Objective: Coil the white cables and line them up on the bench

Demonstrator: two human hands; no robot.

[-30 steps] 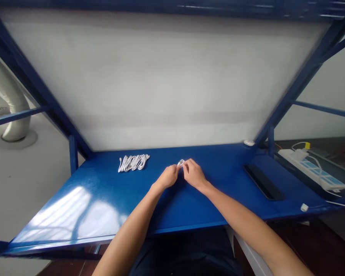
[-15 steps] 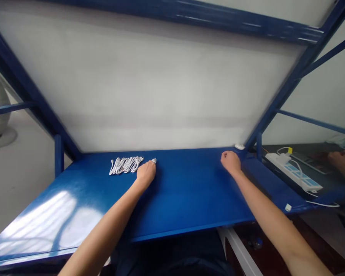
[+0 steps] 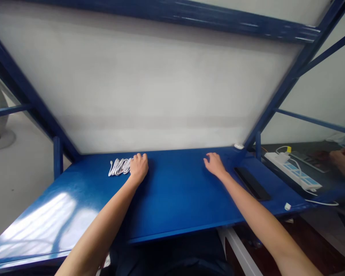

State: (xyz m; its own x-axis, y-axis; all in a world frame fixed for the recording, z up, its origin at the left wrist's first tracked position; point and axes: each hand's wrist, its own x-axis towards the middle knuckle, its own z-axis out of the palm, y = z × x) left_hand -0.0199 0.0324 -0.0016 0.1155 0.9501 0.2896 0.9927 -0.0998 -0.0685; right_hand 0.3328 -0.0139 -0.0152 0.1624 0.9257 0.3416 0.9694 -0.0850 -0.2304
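A white cable bundle [image 3: 119, 167], folded in loops, lies on the blue tabletop [image 3: 175, 191] at the back left. Over its right end rests my left hand [image 3: 139, 167], fingers bent and close together; what is under them is hidden. My right hand [image 3: 214, 165] hovers or rests over the right half of the tabletop, thumb and fingers apart, with nothing between them. To the right of that wrist lies a long black object [image 3: 251, 183].
A small white item [image 3: 239, 146] sits at the back right corner, a white cube [image 3: 288, 206] near the right front edge. Beyond are a white power strip [image 3: 296, 172] with cables and another person's hands [image 3: 343, 161]. Blue frame bars [image 3: 258, 145] rise around the table.
My left hand has shifted left, over the end of the cable bundle. My right hand has moved left and its fingers have opened. The long black object has come into sight.
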